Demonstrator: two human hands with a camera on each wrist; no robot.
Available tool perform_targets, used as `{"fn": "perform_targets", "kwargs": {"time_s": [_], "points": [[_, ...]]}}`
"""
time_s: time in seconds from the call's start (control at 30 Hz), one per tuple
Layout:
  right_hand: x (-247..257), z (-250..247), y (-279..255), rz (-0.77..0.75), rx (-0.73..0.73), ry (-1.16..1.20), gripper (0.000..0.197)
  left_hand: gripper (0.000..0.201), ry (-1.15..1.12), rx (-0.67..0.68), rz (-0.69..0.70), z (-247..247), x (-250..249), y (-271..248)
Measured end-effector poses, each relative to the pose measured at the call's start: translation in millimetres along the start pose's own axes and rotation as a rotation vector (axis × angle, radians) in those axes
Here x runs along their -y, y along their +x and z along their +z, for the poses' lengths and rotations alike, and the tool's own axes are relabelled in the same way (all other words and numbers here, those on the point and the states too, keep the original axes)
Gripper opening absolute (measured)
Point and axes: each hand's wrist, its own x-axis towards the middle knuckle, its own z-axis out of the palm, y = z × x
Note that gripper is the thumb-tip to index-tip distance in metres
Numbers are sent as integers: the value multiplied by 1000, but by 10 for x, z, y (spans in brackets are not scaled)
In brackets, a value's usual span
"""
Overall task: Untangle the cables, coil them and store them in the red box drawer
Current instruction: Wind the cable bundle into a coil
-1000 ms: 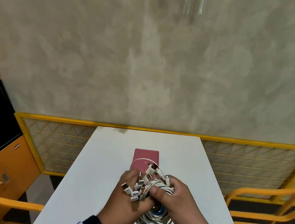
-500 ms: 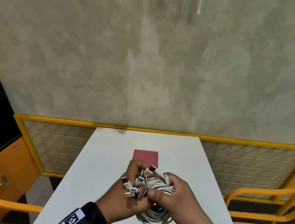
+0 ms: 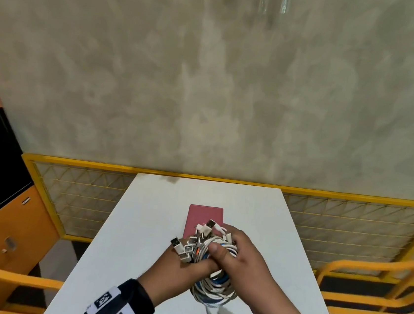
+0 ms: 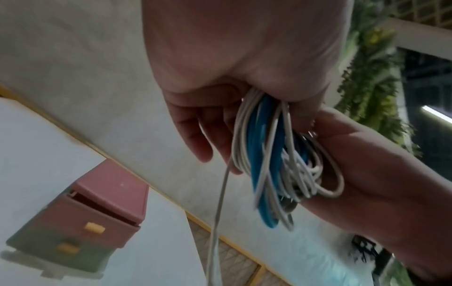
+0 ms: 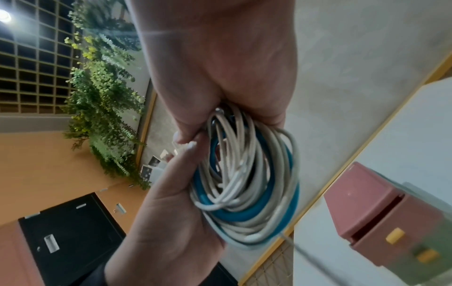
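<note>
Cables [image 3: 214, 261] nearer the red box [image 3: 205, 216] than before.

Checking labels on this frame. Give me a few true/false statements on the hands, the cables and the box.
1. Both hands hold the cable bundle. True: left hand and right hand grip it together.
2. Every cable is white. False: a blue cable runs through the white loops.
3. The bundle lies in the box's drawer. False: it is held above the table.
4. The red box stands on the table beyond the hands. True.
5. No cable hangs loose. False: one white strand hangs below the bundle.
</note>
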Motion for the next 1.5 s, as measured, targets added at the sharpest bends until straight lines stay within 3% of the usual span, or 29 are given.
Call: {"fn": "perform_targets", "kwargs": {"time_s": [0.17, 0.3, 0.37, 0.47, 0.53, 0.6, 0.67, 0.77, 0.9, 1.07, 1.23, 1.37, 1.5], "points": [[98, 40, 111, 39, 87, 35, 78, 31, -280, -14, -46, -49, 65, 27], [293, 51, 191, 53, 141, 112, 82, 48, -660, -178, -166, 52, 187, 53], [323, 63, 204, 33, 111, 104, 75, 52, -757, -264, -224, 68, 246, 91], [305, 11, 142, 3, -120, 194, 56, 50, -854, -379, -296, -17, 224, 132], [219, -51, 35, 18, -293, 270, 43, 40, -877, -408, -310, -105, 189, 160], [107, -50, -108, 117, -358, 256, 27, 22, -875, -423, -302, -171, 163, 198], [-4, 28, -218, 302, -249, 294, 22, 24, -872, -435, -294, -193, 123, 252], [-101, 183, -219, 630, -17, 583, 47, 31, -854, -446, -289, -138, 86, 287], [-41, 181, -85, 621, -13, 917, 61, 18, -778, -467, -298, 69, 123, 225], [-47, 102, 8, 579, -73, 710, 60, 26, -696, -332, -362, 130, 194, 152], [-32, 88, -18, 403, -21, 430, 47, 33, -519, -9, -332, 38, 205, 49], [-95, 127, -60, 278, 38, 323, 44, 32, -492, 63, -272, 51, 156, -16], [-170, 192, -94, 256, 27, 371, 24, 34, -494, 99, -296, 38, 120, -17]]}}
